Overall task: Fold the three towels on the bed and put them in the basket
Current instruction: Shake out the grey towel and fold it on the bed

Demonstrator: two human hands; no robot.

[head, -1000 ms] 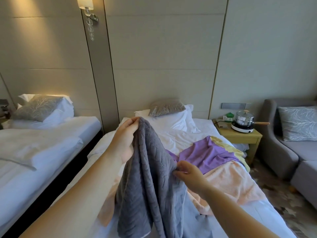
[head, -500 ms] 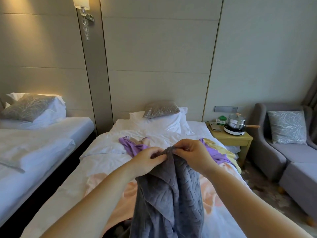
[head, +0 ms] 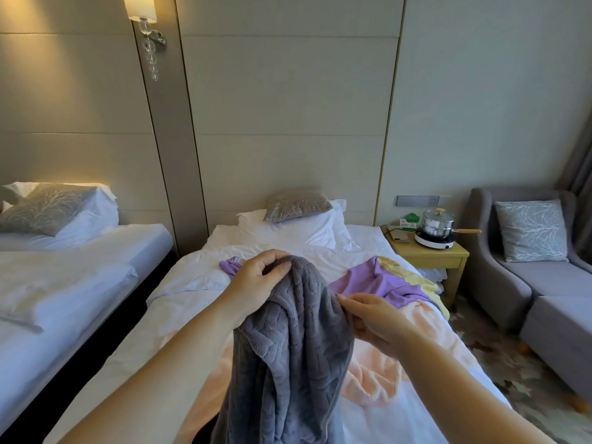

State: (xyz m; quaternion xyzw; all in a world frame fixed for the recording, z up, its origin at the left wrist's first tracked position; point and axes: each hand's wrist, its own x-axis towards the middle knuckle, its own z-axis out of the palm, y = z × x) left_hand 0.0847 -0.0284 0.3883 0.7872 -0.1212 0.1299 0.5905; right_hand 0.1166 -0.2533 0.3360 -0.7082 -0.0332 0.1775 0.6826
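A grey textured towel [head: 288, 354] hangs in front of me above the white bed [head: 192, 277]. My left hand [head: 256, 283] grips its top corner. My right hand [head: 371, 315] pinches the towel's right edge a little lower. A purple and yellow towel [head: 387, 280] lies crumpled on the bed beyond my hands. Spread flat on the bed under the grey one is a peach towel [head: 403, 357]. No basket is in view.
A second white bed [head: 64, 283] stands to the left across a dark gap. Right of the bed, a wooden nightstand [head: 432, 254] carries a steel pot [head: 439, 222] on a hotplate. A grey armchair [head: 528, 277] with a cushion sits farther right.
My hands were together at the towel's top corner half a second ago. My right hand has since slid down and right along the edge, while my left keeps the corner.
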